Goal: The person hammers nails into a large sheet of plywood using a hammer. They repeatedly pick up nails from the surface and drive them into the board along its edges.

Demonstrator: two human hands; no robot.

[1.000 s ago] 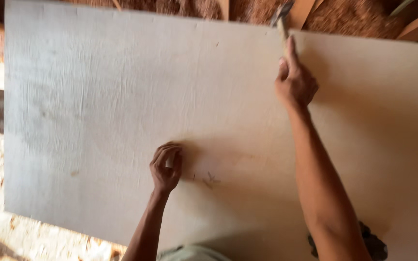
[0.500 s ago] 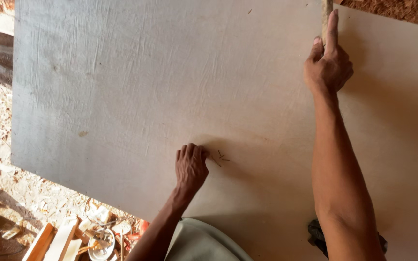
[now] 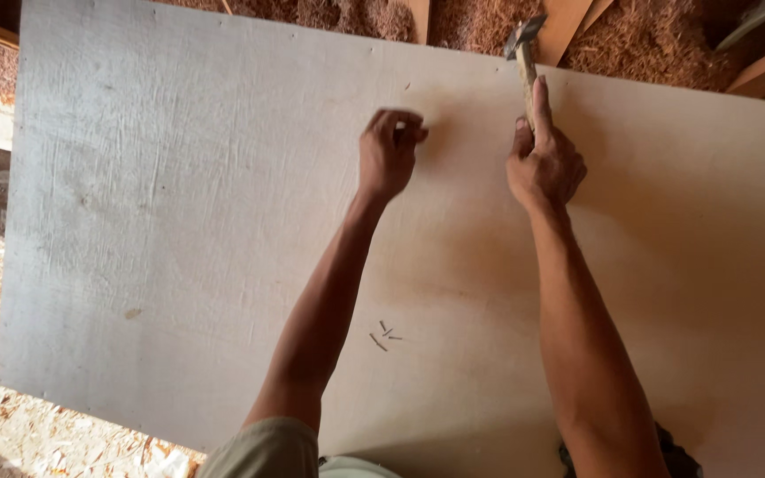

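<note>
The right hand (image 3: 545, 168) is gripping a hammer (image 3: 524, 62) by its wooden handle, fingers wrapped shut around it and the forefinger lying straight along the shaft. The hammer's long axis is running away from the person, almost upright in the head view, with the metal head reaching just past the far edge of the plywood sheet (image 3: 179, 221). The left hand (image 3: 389, 152) is resting beside it on the sheet, a little to the left and at about the same depth, its fingertips (image 3: 411, 128) pinched together near the far edge; whether they are holding a nail is too small to tell. So the pinched fingertips are lying to the left of the hammer head and slightly nearer the person, and the two hands are standing near each other without touching.

Both arms are stretching well forward over the sheet, the left forearm slanting up and to the right, the right forearm running nearly straight ahead with the wrist cocked slightly back. A few loose nails (image 3: 384, 335) are lying on the sheet between the forearms, well back from both hands and closer to the left arm. Wood shavings (image 3: 347, 13) are piling up beyond the far edge
</note>
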